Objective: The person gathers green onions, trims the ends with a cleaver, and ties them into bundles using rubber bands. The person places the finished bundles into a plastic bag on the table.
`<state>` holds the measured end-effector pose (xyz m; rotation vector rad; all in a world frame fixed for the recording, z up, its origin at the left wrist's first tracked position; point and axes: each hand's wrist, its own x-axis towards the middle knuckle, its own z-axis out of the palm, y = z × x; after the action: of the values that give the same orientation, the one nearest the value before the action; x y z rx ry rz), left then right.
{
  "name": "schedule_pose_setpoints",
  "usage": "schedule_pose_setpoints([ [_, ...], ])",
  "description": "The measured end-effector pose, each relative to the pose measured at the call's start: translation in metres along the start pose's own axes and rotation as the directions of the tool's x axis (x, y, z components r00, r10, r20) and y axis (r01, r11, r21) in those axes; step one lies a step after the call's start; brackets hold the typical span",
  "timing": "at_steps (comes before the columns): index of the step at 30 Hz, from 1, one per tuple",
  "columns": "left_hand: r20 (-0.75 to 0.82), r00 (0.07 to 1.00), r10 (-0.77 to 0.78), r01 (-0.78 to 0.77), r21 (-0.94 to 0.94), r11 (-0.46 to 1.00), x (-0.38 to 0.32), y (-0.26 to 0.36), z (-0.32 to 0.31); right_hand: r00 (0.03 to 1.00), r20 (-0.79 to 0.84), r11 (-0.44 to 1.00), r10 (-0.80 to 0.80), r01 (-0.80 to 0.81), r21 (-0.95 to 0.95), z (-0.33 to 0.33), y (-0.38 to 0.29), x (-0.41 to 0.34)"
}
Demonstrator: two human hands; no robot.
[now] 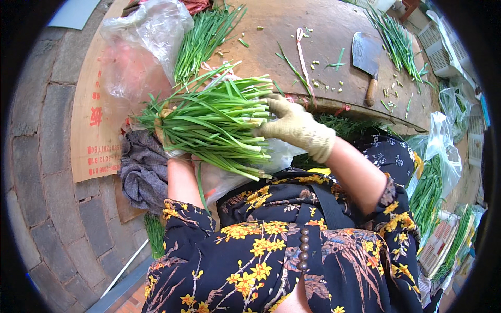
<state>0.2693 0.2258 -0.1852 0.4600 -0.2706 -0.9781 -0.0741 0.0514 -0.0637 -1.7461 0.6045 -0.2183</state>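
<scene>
A thick bunch of garlic chives (223,117) lies across in front of me, its pale stem ends pointing right. My left hand (162,123), in a knit glove, grips the bunch around its leafy end; leaves hide much of this hand. At the stem ends is my right hand (301,125), in a cream knit glove, with thumb and forefinger spread against the stems. Whether its fingertips pinch any stems is hidden. Behind the held bunch, another bunch of chives (203,43) rests on the wooden board (274,19).
A cleaver (366,53) with a wooden handle lies on the board among cut stem bits and a pink tie strip (301,58). More chives (399,47) lie farther right. Clear plastic bags (150,35) sit at left, above a grey cloth (143,168). Bagged chives (428,187) stand at right.
</scene>
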Motion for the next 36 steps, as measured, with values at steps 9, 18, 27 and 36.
schedule_pose_setpoints([
  [9,0.001,1.000,0.013,-0.013,-0.029,0.999,0.003,0.006,0.033,0.981,0.109,0.618,0.160,-0.185,0.764,-0.006,0.012,-0.047],
  [18,0.023,1.000,0.021,-0.019,-0.066,0.998,0.010,0.005,0.077,0.966,-0.225,0.931,0.124,-0.192,-0.310,-0.087,-0.004,-0.052],
  [27,0.194,0.980,-0.051,0.068,-0.080,0.994,0.011,0.005,0.111,0.963,0.186,0.981,0.194,-0.193,-0.029,0.017,-0.035,0.071],
  [36,-0.039,0.996,0.076,-0.078,-0.053,0.996,-0.002,0.012,0.099,0.994,-0.112,0.205,0.013,0.107,0.973,-0.059,0.041,-0.025],
])
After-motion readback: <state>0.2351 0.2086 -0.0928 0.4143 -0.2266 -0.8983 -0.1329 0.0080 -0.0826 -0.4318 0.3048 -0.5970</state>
